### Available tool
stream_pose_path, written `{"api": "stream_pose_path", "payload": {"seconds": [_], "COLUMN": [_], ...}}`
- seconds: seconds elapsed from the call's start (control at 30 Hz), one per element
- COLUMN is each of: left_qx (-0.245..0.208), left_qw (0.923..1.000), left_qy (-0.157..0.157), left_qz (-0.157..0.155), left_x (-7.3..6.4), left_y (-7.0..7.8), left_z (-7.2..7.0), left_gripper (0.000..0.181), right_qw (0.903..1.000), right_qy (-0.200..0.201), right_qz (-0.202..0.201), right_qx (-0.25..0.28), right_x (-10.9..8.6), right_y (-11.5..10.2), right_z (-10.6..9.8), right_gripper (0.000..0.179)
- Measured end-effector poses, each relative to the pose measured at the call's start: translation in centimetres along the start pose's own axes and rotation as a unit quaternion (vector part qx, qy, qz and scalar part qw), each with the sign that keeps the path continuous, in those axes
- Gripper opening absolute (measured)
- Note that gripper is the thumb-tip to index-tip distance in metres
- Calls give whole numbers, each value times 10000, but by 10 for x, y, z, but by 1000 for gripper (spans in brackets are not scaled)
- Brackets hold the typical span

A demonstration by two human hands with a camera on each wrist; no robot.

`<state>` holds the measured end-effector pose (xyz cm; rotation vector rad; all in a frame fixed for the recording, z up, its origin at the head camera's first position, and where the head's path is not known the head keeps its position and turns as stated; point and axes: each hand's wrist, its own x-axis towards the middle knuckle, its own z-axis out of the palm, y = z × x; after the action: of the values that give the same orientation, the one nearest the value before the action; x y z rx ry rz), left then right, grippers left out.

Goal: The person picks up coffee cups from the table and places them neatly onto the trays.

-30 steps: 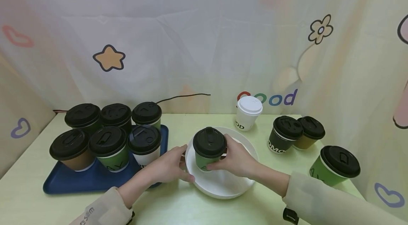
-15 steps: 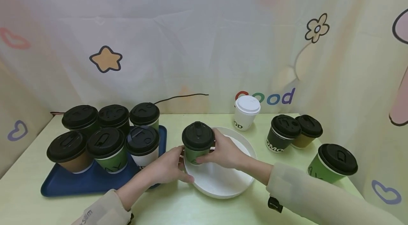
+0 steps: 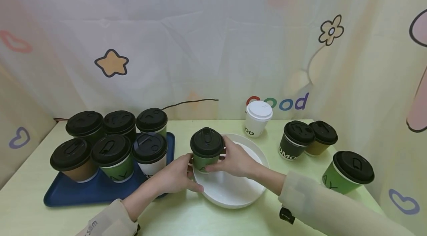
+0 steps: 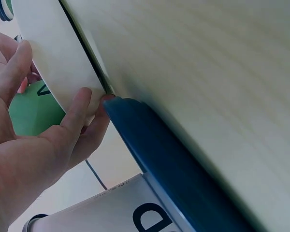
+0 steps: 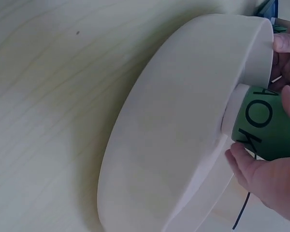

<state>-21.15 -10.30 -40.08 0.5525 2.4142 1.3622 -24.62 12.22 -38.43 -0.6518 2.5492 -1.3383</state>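
My right hand (image 3: 235,160) grips a green paper cup (image 3: 203,162) with a black lid, upright over the left part of a round white plate (image 3: 230,200). Dark letters show on the cup (image 5: 268,121) in the right wrist view. Whether its base touches the plate cannot be made out. My left hand (image 3: 175,174) rests against the plate's left outer side, fingers and thumb spread along it. In the left wrist view, fingertips (image 4: 82,99) lie on the pale plate wall (image 4: 58,53), close to the corner of a blue tray (image 4: 150,125).
On the blue tray (image 3: 83,197), left, stand several black-lidded cups in two rows, including a brown cup (image 3: 80,173) and a white cup (image 3: 153,167). Behind the plate is a white-lidded cup (image 3: 257,124). A black cup (image 3: 291,148), brown cup (image 3: 317,148) and green cup (image 3: 340,180) stand right.
My right hand has moved the green cup left across the plate, closer to my left hand, then stayed there during the last half second. The left hand keeps its place at the plate.
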Motion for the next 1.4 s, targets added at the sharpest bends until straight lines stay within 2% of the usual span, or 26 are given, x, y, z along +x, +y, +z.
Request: {"api": "stream_pose_path", "payload": {"seconds": [0.17, 0.33, 0.5, 0.63, 0.87, 1.17, 1.4], "left_qx": [68, 84, 106, 171, 76, 4, -62], "left_qw": [9999, 9999, 9998, 9997, 9998, 9997, 9998], "left_qy": [49, 87, 103, 131, 110, 115, 89], "left_qz": [-63, -90, -129, -118, -161, -204, -176], "left_x": [0, 0, 0, 0, 0, 0, 0], "left_y": [1, 1, 2, 1, 0, 0, -3], "left_z": [0, 1, 1, 0, 1, 1, 2], "left_gripper": [89, 88, 89, 87, 90, 92, 95], "right_qw": [9998, 9994, 9966, 9946, 9889, 9798, 9631], "right_qy": [-96, 263, 653, 830, 1157, 1218, 1182], "right_qz": [108, 199, 487, 614, 794, 677, 1281], "right_qx": [-97, 81, 115, 123, -489, -1433, -2049], "right_x": [-2, -10, -29, -49, -83, -125, -155], "right_y": [-1, 0, 4, 7, 16, 37, 59], "right_z": [-11, -27, -42, -50, -62, -75, -87], "right_gripper": [89, 75, 59, 55, 47, 14, 21]}}
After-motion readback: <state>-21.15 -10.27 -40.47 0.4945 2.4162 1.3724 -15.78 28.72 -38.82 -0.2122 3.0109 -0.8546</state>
